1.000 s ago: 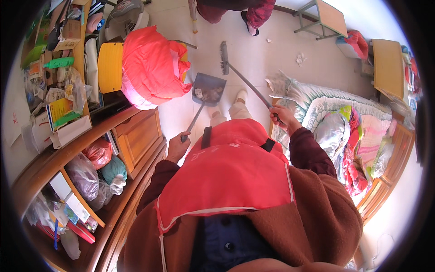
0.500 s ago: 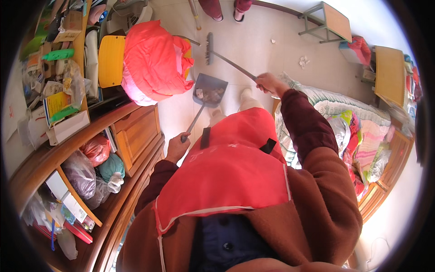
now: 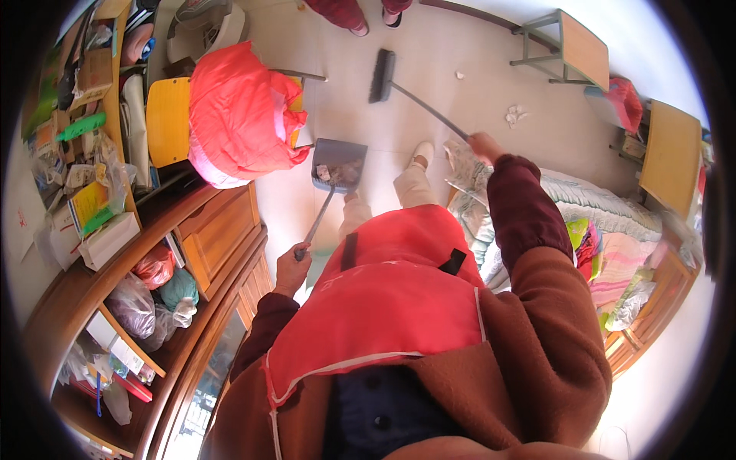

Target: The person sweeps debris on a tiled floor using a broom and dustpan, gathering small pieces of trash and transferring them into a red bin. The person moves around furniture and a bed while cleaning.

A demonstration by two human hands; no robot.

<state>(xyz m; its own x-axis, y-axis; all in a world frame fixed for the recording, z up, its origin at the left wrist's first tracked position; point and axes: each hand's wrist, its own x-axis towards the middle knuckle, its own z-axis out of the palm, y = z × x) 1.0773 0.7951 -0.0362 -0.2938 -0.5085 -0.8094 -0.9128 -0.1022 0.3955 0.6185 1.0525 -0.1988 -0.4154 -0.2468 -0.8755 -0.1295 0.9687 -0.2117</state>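
Note:
My left hand (image 3: 292, 268) is closed round the handle of a grey long-handled dustpan (image 3: 351, 147). The pan rests on the floor ahead of me, with crumpled paper and dusty litter (image 3: 337, 172) in it. My right hand (image 3: 486, 147) grips the stick of a broom (image 3: 382, 75), whose dark bristle head is out on the tiles beyond the pan, to its right. Broom head and dustpan are apart. Crumpled white scraps (image 3: 515, 115) lie on the floor to the right of the broom, along with a smaller white bit (image 3: 460, 75).
Left of the dustpan stands a yellow chair (image 3: 167, 123) draped with a red padded coat (image 3: 238, 115). A wooden cabinet (image 3: 218, 238) lines the left. A bed with a quilt (image 3: 590, 201) is at right, a small desk (image 3: 583, 50) beyond. Another person's feet (image 3: 360, 29) stand at the far edge.
The broom head has moved right and farther from the dustpan, and my right hand has shifted right. I have stepped, so my right shoe now shows; the view has shifted slightly.

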